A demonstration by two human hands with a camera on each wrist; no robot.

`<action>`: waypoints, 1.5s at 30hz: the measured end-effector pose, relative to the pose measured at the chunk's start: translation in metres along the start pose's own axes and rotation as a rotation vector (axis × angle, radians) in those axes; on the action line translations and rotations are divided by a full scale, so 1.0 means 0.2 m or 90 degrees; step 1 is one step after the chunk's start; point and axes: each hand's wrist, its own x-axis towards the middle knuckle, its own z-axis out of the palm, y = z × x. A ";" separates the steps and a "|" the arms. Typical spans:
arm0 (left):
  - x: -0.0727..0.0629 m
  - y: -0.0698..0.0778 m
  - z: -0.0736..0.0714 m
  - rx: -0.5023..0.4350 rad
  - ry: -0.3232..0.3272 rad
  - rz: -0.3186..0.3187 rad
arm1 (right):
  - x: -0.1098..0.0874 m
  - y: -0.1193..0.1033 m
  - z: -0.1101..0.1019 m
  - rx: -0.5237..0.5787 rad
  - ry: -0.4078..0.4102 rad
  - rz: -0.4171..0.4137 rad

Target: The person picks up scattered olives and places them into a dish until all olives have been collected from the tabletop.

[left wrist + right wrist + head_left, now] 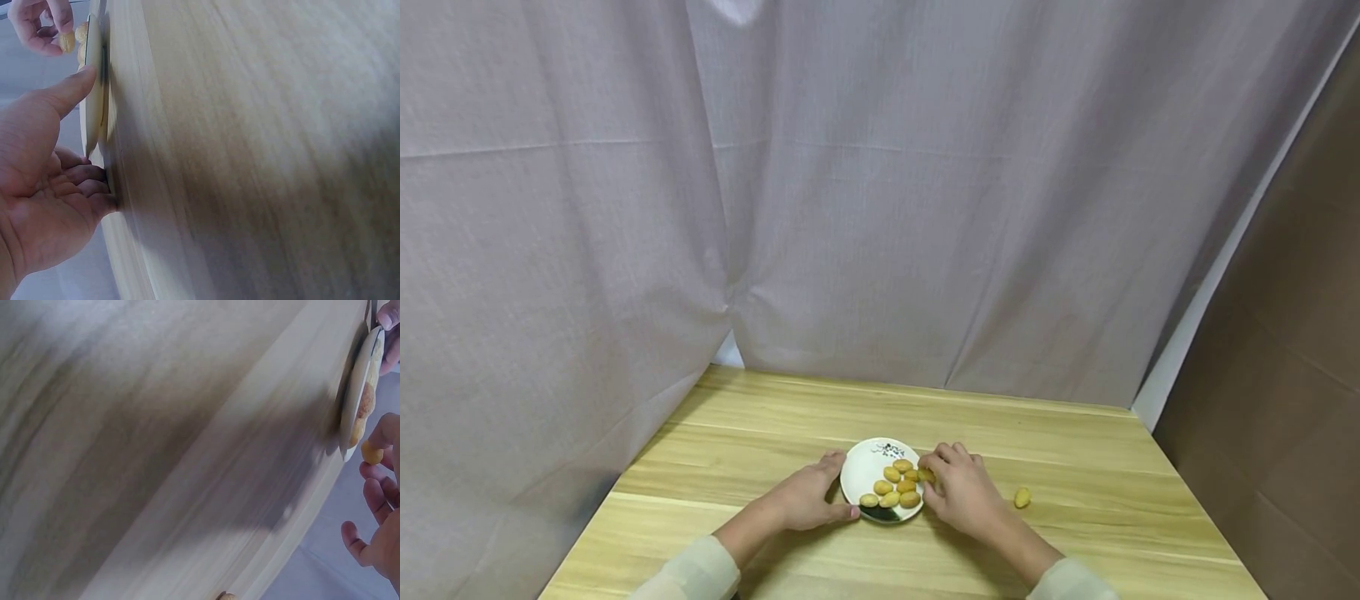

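A small round white plate [859, 477] with a dark floral print and a dark green patch at its near edge lies on the table. Several oval yellow-brown peanut-like nuts [906, 487] sit on its right and near parts. My left hand [808, 497] holds the plate's left side, thumb at the near rim and fingers round the far side. At the right rim, my right hand [964, 492] pinches one peanut-like nut [372, 452] between thumb and finger. The left wrist view also shows this held nut [67, 41], just beside the plate's edge.
One more yellow nut [1022, 497] lies alone on the wood-grained table [1105, 467], to the right of my right hand. Grey curtains [887, 208] hang behind and to the left of the table. A brown panel [1270, 400] stands along the right.
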 end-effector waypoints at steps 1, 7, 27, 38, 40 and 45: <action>0.00 0.00 0.00 0.002 0.001 0.000 | 0.00 0.00 0.00 0.001 0.002 -0.002; 0.00 0.02 -0.01 0.008 0.004 -0.002 | 0.00 -0.01 0.01 0.005 -0.017 0.002; 0.01 0.00 0.00 0.007 0.000 -0.003 | -0.01 -0.04 0.02 0.018 -0.049 0.040; 0.01 0.00 0.01 0.006 0.000 -0.004 | -0.04 0.01 -0.03 0.013 -0.071 0.071; 0.01 -0.01 0.01 0.006 0.001 -0.002 | -0.05 0.02 -0.04 0.011 -0.074 0.073; 0.00 -0.01 0.00 0.002 0.004 0.004 | -0.07 0.06 -0.05 -0.003 -0.060 0.067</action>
